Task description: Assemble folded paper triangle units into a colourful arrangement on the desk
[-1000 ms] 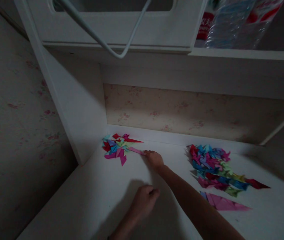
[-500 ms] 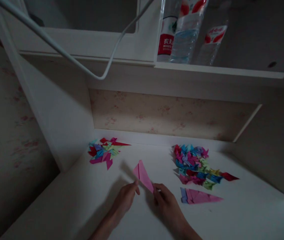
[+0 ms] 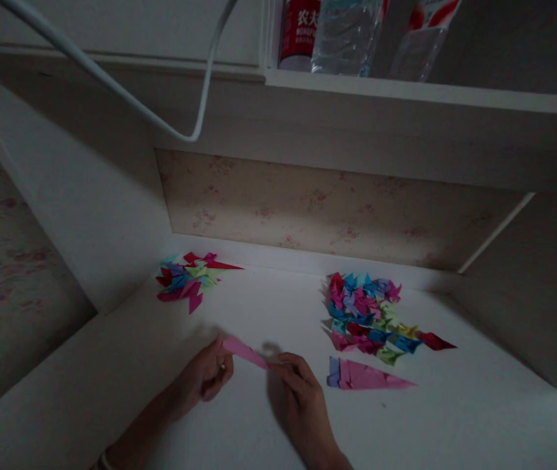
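Observation:
A narrow folded strip of pink paper (image 3: pixel 245 352) is stretched between my two hands, a little above the white desk. My left hand (image 3: pixel 209 371) pinches its left end between thumb and forefinger, the other fingers curled. At the pointed right end, the fingertips of my right hand (image 3: pixel 300 391) close on the paper. To the right of that hand lies a flat pink folded paper (image 3: pixel 373 375) tapering to a point, with a lilac piece at its wide end.
Colourful folded papers (image 3: pixel 366 316) lie massed at the back right, and a smaller pile (image 3: pixel 190 277) sits at the back left. Overhead, a white cable (image 3: pixel 126 101) hangs in front of a shelf (image 3: pixel 381 91) holding plastic bottles (image 3: pixel 341 36).
My left hand, apart from the pink paper before, now grips its left end. The paper has turned and looks narrower. The view has tipped down and shifted.

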`<state>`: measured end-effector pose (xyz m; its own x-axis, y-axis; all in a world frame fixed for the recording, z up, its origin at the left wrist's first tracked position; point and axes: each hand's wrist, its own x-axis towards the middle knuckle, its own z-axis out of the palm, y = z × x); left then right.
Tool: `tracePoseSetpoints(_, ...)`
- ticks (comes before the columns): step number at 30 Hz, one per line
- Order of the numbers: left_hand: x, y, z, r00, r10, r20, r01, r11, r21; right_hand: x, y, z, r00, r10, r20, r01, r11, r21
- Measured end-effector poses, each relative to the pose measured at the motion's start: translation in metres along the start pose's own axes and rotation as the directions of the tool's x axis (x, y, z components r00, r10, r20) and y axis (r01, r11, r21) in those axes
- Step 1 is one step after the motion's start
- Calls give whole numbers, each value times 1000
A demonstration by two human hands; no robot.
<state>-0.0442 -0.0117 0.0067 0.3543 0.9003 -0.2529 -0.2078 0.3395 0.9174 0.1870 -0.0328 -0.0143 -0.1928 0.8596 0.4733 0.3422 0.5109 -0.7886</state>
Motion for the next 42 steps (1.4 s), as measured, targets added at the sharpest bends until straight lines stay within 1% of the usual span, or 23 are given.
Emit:
tracePoseSetpoints(2,0,-1,2,1000,24,-15,-23,999,22,2,-1,-1,999,39,-16,-38,999,31)
tracePoseSetpoints(5,2,-2,3,997,64,-44,-58,992,116,5,-2,-2,992,121,-21,-118,989,91)
tracePoseSetpoints(9,4,-4,2,991,112,-75,-94,973,211,7,-1,-4,966,260,-3,-254,946,201)
tracePoseSetpoints(11,4,-4,3,992,117,-55,-101,966,237,6,-1,-5,958,286,36,-284,916,284)
tracePoseSetpoints(13,3,-3,5,994,108,-25,-98,957,272,6,-2,-5,946,307,104,-324,880,348)
tracePoseSetpoints(14,2,-2,5,994,105,-11,-97,952,289,6,-4,-4,936,323,139,-352,865,358)
tracePoseSetpoints(16,1,-1,7,995,102,8,-100,944,313,7,-7,-3,912,360,200,-408,855,320)
tracePoseSetpoints(19,1,-1,7,994,105,19,-106,941,320,9,-11,0,883,412,226,-461,852,249)
tracePoseSetpoints(23,5,-5,6,995,95,-5,-88,942,325,10,-12,2,872,445,203,-487,832,266)
tracePoseSetpoints(29,11,-12,2,997,74,-12,-66,938,339,12,-13,2,878,463,119,-477,833,279)
tracePoseSetpoints(34,13,-12,0,998,61,-23,-49,937,347,14,-17,2,851,516,101,-523,809,268)
tracePoseSetpoints(38,13,-10,-1,999,50,-20,-39,930,365,13,-17,2,865,495,87,-499,822,274)
tracePoseSetpoints(42,12,-7,4,997,66,-39,-45,912,407,13,-15,3,872,487,54,-482,833,271)
